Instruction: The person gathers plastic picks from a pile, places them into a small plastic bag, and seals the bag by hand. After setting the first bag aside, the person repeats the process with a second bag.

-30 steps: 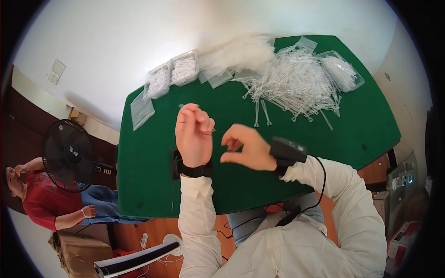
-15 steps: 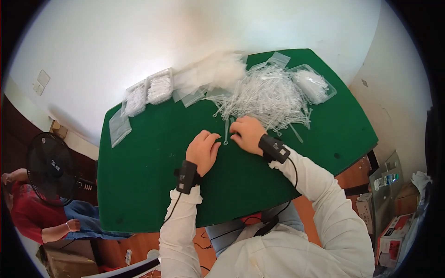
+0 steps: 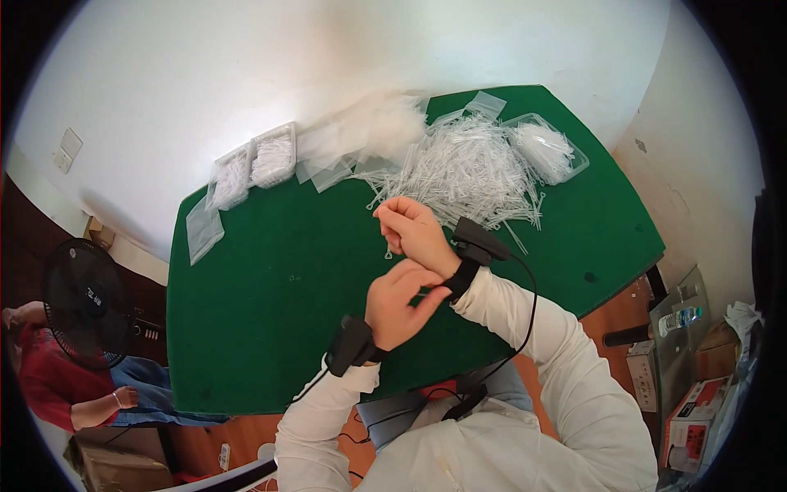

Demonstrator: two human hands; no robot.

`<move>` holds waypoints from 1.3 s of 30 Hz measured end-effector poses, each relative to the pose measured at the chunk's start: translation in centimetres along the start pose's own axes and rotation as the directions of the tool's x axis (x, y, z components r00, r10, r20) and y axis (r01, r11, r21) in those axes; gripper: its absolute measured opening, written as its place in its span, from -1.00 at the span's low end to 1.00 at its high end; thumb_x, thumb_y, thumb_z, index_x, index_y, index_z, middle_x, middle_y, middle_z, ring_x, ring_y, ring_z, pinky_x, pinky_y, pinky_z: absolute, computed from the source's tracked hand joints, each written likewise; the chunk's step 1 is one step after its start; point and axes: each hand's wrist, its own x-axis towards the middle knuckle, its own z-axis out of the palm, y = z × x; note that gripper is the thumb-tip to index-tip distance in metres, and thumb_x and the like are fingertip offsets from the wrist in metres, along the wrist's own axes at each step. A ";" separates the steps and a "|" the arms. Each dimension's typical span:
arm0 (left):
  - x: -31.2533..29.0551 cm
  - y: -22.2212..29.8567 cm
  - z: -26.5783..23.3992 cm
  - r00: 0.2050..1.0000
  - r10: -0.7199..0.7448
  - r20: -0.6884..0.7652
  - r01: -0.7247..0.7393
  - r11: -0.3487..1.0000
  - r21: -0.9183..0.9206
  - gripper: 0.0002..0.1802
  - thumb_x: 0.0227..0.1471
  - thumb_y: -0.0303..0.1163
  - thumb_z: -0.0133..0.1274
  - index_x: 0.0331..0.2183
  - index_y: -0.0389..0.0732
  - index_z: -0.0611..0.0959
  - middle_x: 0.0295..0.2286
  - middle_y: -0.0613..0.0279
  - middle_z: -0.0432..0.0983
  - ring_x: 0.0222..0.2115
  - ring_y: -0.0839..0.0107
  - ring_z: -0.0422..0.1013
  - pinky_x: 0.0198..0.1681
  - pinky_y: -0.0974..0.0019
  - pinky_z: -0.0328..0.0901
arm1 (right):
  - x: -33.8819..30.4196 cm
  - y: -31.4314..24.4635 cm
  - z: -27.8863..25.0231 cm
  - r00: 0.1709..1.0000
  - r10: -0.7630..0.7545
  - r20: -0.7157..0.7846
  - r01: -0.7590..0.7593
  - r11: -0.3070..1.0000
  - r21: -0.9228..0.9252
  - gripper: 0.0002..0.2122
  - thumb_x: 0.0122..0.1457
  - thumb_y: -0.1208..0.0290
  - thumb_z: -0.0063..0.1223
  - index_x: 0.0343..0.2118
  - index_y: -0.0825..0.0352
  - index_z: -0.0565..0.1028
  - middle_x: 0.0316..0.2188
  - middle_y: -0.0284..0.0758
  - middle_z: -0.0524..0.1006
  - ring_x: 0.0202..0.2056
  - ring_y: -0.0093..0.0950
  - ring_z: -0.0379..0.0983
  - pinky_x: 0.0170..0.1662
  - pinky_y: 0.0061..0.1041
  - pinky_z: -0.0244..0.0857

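Head view: the right hand [image 3: 414,232] is raised over the green desk [image 3: 270,287], its fingers curled in to a loose fist, with a small thin white piece [image 3: 388,253] hanging just under the knuckles; it seems pinched between thumb and fingers, though the grip itself is too small to make out for sure. The left hand [image 3: 398,302] lies against the right wrist, fingers bent and close together, fingertips touching the black wrist band [image 3: 475,250] strapped there. It holds nothing that can be seen. A like black band [image 3: 351,344] sits on the left wrist, with a cable running down toward the white sleeves.

Just beyond the right hand, on the far half of the desk, lies a big loose pile of white plastic ties [image 3: 467,168]. A clear bag of the same ties [image 3: 548,150] rests at the pile's right edge. To the left of the pile are empty clear bags [image 3: 344,160], then two filled bags [image 3: 254,164] near the wall, and one flat bag [image 3: 202,231] at the desk's left edge.

On the floor at left stands a black fan [image 3: 82,299], with another person [image 3: 57,381] seated beside it.
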 end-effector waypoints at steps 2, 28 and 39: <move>0.0 0.1 -0.3 1.000 -0.008 0.021 0.008 1.000 -0.003 -0.76 -0.21 -0.53 0.22 -0.40 -0.23 0.53 -0.59 0.40 0.40 -0.69 0.73 0.12 -0.66 0.58 0.01 | 0.2 0.1 0.2 0.993 0.108 0.036 -0.111 0.990 0.087 -0.91 0.13 0.42 -0.04 -0.42 0.32 0.39 -0.63 -0.49 0.32 -0.65 -0.67 0.15 -0.61 -0.67 0.02; -1.6 -1.0 -1.9 0.675 -0.477 0.563 0.737 0.410 -0.537 -0.85 0.05 -0.39 0.03 -0.42 -0.30 0.54 -0.53 0.43 0.42 -0.49 0.71 0.29 -0.40 0.60 0.19 | 1.2 -2.0 -0.8 0.938 -0.339 0.071 0.340 0.941 0.005 -0.92 0.16 0.47 -0.11 -0.35 0.34 0.39 -0.66 -0.48 0.28 -0.64 -0.68 0.13 -0.55 -0.69 0.01; -1.6 -2.0 -2.5 0.716 -0.442 0.541 0.698 0.444 -0.561 -0.87 0.01 -0.41 0.07 -0.44 -0.29 0.55 -0.56 0.43 0.42 -0.54 0.71 0.27 -0.45 0.60 0.18 | 0.5 -2.4 0.3 0.906 -0.389 0.165 0.408 0.906 -0.109 -0.91 0.15 0.47 -0.09 -0.35 0.36 0.40 -0.67 -0.49 0.28 -0.64 -0.69 0.14 -0.56 -0.70 0.02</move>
